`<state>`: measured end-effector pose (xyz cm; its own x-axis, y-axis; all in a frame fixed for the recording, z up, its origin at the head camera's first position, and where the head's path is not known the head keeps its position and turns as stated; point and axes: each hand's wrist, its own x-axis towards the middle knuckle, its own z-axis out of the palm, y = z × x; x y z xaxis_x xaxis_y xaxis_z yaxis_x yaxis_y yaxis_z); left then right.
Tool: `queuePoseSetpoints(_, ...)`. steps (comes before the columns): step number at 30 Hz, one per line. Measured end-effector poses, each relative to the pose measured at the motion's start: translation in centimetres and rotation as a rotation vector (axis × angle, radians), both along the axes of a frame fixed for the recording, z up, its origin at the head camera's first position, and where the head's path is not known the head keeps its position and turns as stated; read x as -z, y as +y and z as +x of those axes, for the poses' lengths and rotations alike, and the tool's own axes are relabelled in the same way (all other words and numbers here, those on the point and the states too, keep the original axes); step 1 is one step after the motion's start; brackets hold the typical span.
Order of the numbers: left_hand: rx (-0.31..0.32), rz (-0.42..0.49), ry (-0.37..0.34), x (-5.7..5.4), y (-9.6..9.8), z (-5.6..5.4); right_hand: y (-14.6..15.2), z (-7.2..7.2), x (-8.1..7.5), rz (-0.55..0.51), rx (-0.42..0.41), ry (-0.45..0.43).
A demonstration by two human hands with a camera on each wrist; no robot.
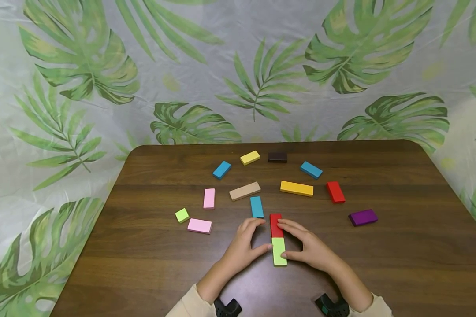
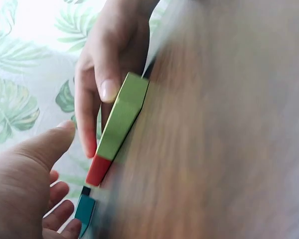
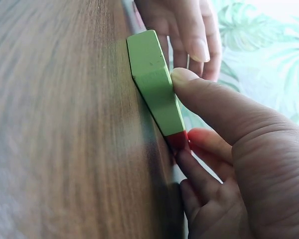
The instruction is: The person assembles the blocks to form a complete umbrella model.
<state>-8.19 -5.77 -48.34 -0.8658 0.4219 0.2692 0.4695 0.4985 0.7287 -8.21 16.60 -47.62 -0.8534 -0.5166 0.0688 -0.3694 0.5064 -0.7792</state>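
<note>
A red block [image 1: 275, 225] and a light green block [image 1: 279, 252] lie end to end in one line on the table. My right hand [image 1: 314, 250] is on their right side. Its thumb touches the green block [image 3: 157, 92], and its fingers reach the red block [image 3: 177, 140]. The fingers are spread and fairly straight, not wrapped round either block. My left hand [image 1: 239, 248] stands on the other side with its fingers loosely bent and nothing held. Its thumb tip is close beside the green block. Just beyond its fingertips lies a blue block [image 1: 256, 207].
Around them on the brown table [image 1: 143, 264] lie a beige block [image 1: 244, 191], an orange block [image 1: 296, 188], a purple block [image 1: 363, 217], another red block [image 1: 335, 192], pink blocks [image 1: 199, 226], a small green block [image 1: 182, 215], and yellow, black and blue blocks farther back.
</note>
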Motion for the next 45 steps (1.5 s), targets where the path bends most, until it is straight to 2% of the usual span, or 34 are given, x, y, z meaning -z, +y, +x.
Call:
queuePoseSetpoints(8,-0.095,0.061,0.05,0.7,-0.7,-1.5,0.0,0.0,0.1,0.002,0.001,0.002)
queuePoseSetpoints(14,-0.147,0.088,0.032,1.0,-1.1,-2.7,0.0,0.0,0.3,0.007,0.006,-0.004)
queuePoseSetpoints(22,-0.182,0.087,-0.003,1.2,-1.7,-4.1,0.0,0.0,0.4,0.015,0.007,-0.001)
queuePoseSetpoints(32,-0.128,0.014,-0.082,1.0,-2.4,-5.8,0.0,0.0,0.4,0.006,0.006,0.004)
queuePoseSetpoints(39,-0.068,-0.077,-0.101,0.6,-2.7,-6.7,-0.1,0.0,0.1,0.005,0.006,-0.02)
queuePoseSetpoints(45,-0.024,-0.114,-0.128,0.4,-2.8,-7.3,-0.1,0.0,0.1,0.007,0.011,-0.04)
